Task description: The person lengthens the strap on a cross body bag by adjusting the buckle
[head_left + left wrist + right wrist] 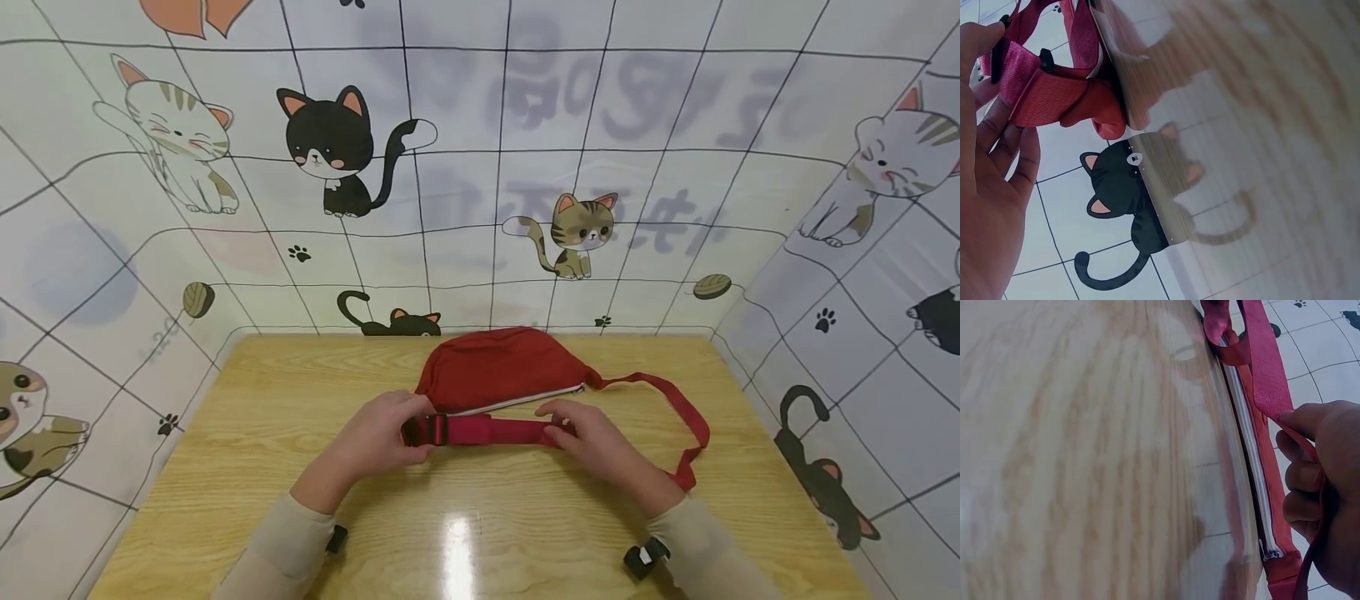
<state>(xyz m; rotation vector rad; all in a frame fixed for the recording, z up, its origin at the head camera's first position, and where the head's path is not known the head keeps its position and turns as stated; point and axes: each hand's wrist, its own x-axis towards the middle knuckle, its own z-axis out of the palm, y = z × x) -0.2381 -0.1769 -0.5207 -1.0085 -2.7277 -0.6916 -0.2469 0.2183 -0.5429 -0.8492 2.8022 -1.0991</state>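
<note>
A red waist bag point(498, 367) lies on the wooden table, its white zipper point(517, 402) along the near edge. In front of it a red strap point(491, 430) is held stretched between the two hands. At the strap's left end, my left hand point(386, 429) pinches it beside a black buckle point(437, 429). My right hand point(592, 437) grips the strap farther right, with fingers curled round it in the right wrist view. Black plastic pieces point(1046, 60) show on the strap near the left hand's fingers. Another strap length point(678, 408) loops out to the right of the bag.
The glossy wooden table point(285, 375) reflects light near its front. White sheeting point(465, 183) with a grid and cartoon cats rises at the back and both sides. Dark wrist-camera parts point(647, 558) sit at the beige sleeves point(277, 546).
</note>
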